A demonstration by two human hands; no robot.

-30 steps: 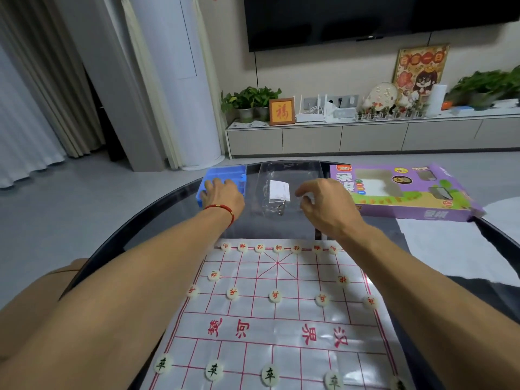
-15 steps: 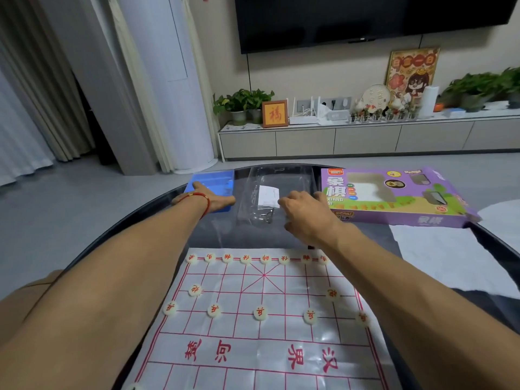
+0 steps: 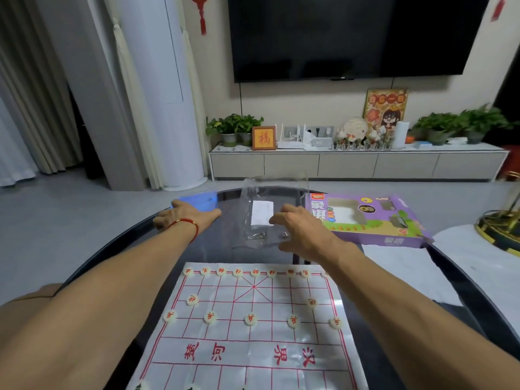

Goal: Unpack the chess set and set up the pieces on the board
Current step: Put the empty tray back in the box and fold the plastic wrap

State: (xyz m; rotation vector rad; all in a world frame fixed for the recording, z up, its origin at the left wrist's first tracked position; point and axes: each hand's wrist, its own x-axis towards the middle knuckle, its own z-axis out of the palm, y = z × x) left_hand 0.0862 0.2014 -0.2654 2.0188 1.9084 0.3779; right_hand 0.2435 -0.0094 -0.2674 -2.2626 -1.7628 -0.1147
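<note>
Board (image 3: 247,327) lies on the dark surface (image 3: 394,319) nearer than both hands, red pieces (image 3: 250,319) set on its far half. Left hand (image 3: 188,216) rests flat, fingers straight, on the blue tray (image 3: 201,199). Right hand (image 3: 302,232), fingers curled, holds the clear plastic cover (image 3: 264,209); purple box (image 3: 368,218) sits just right of it.

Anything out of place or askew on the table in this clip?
Nothing is damaged or spilled. The red pieces sit neatly on the board. The packaging is loose beyond it: blue tray under the left hand, clear plastic bag at the right hand, and purple box lying angled.
</note>
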